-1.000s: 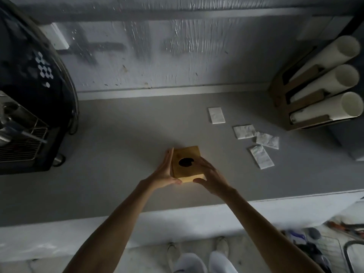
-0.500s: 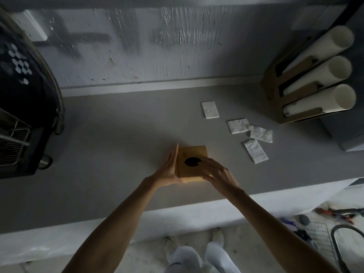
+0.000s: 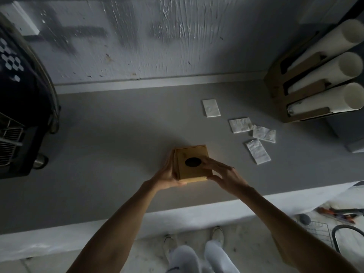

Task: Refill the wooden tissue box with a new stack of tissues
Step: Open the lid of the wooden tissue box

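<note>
A square wooden tissue box [image 3: 188, 168] with a dark oval hole in its top rests on the grey counter [image 3: 110, 146], near the front edge. My left hand [image 3: 167, 173] presses flat against the box's left side, thumb under its front corner. My right hand [image 3: 223, 173] lies on the top right of the box, fingertips at the hole's rim and thumb at the front right corner. The lid looks slightly offset from the body. A neat white tissue stack [image 3: 211, 107] lies farther back on the right. Three crumpled folded tissues [image 3: 257, 151] lie to the right of the box.
A black coffee machine [image 3: 21, 107] with a wire drip grate fills the left side. A wooden holder with three white cup stacks [image 3: 323, 81] stands at the back right. A rough white wall [image 3: 157, 40] backs the counter. My feet and floor clutter show below the counter edge.
The view has shifted slightly. My right hand has slid along the box top, fingers now by the hole. Both hands stay on the box, which has barely moved.
</note>
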`<control>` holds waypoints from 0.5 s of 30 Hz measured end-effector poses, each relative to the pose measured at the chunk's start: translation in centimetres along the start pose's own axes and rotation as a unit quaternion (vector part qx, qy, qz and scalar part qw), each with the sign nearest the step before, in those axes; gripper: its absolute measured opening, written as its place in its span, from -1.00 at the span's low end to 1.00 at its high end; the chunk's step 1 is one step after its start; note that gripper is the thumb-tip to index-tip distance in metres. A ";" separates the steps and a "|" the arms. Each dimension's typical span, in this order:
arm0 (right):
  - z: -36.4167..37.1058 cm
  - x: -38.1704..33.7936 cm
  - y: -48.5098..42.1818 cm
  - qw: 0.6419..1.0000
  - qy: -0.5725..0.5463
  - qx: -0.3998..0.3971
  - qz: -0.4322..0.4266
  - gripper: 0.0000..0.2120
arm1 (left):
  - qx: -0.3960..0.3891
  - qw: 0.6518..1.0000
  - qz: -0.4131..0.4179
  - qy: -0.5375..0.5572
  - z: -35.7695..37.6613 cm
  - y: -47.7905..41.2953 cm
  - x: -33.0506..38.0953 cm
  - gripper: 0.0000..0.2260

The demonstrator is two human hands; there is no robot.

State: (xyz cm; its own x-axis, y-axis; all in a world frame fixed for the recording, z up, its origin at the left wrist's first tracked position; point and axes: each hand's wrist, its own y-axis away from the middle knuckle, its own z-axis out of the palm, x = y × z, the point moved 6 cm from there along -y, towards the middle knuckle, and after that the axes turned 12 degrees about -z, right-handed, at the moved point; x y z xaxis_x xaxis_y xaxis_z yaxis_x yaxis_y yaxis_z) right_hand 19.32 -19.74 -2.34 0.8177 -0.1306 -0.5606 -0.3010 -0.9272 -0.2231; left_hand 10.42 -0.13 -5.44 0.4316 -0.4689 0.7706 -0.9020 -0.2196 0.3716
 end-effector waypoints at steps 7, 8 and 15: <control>-3.0 0.6 -2.2 0.999 -0.019 0.027 0.024 -0.71 | -0.003 1.000 -0.004 -0.010 0.6 -0.7 -0.4 -0.01; -3.8 0.9 -3.4 0.998 -0.024 0.049 0.031 -0.74 | -0.012 1.000 -0.007 -0.023 0.6 -0.9 -0.5 -0.01; -3.9 4.8 -10.3 0.956 -0.117 0.162 0.213 -0.82 | -0.066 0.994 -0.082 -0.004 1.1 -1.0 -1.7 -0.04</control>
State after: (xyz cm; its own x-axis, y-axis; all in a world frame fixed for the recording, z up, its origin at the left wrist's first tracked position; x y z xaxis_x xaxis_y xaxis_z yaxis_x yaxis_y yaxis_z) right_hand 28.25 -12.19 0.37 0.4661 -0.3540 -0.8108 -0.7498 -0.6446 -0.1495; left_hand 10.57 -0.11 -7.68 0.5725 -0.4425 0.6902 -0.8108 -0.1806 0.5568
